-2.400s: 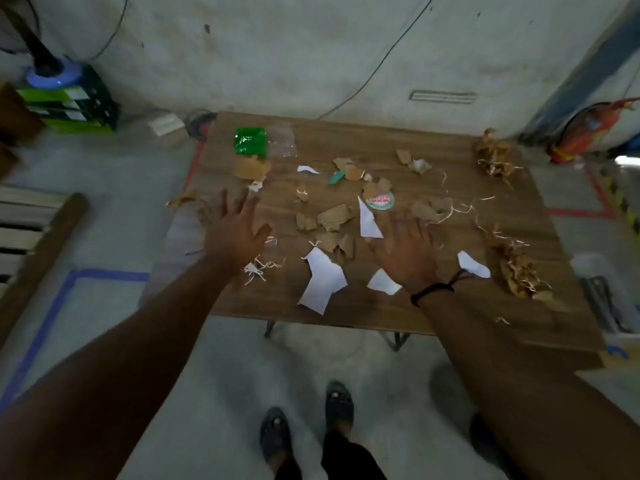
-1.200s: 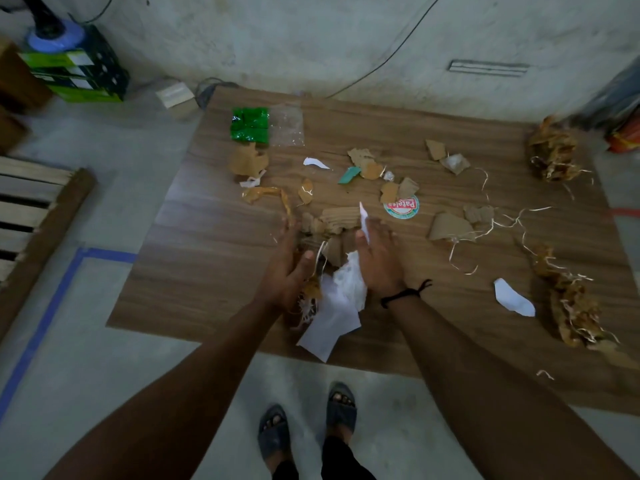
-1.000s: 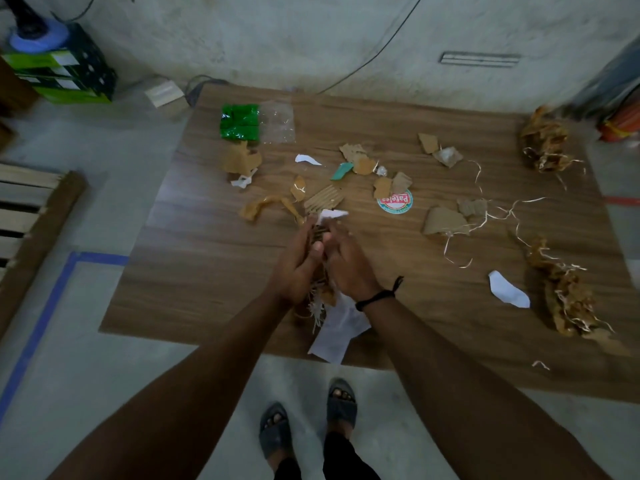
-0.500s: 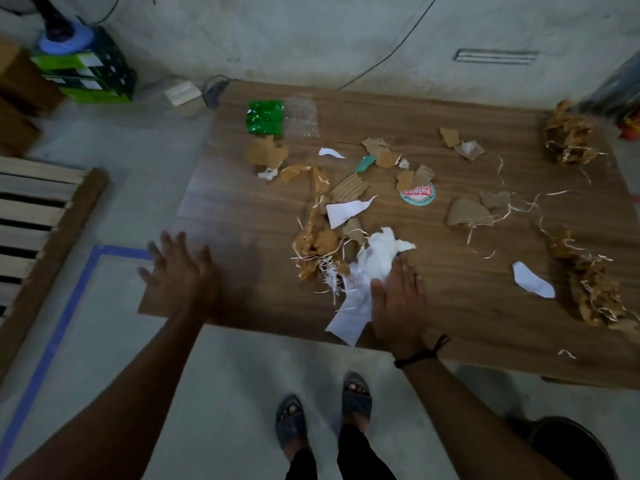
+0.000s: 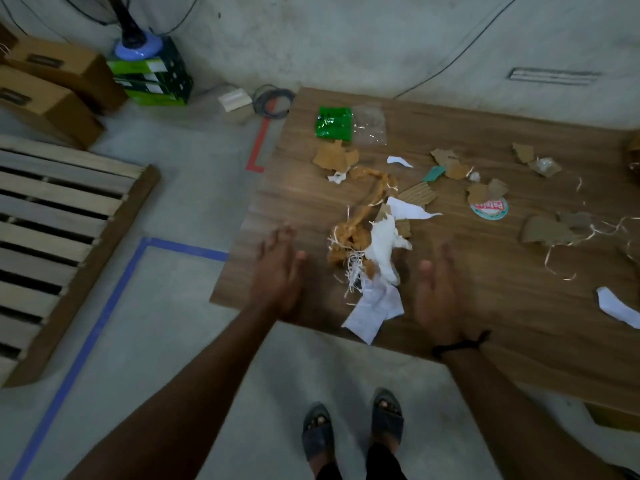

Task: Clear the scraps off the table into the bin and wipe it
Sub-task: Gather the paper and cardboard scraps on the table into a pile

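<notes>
- The tabletop (image 5: 502, 306) had scraps (image 5: 543, 230) all over.
- My left hand (image 5: 277, 275) and right hand (image 5: 438, 296) sat either side of the pile (image 5: 367, 247), each grip open and empty.
- Next, I guessed: scoop it up.

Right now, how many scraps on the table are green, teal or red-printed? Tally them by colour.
Green wrapper: 1
Teal scrap: 1
Red-printed round label: 1
Total: 3

left hand (image 5: 277, 271) flat, right hand (image 5: 437, 292) flat, fingers straight
</notes>
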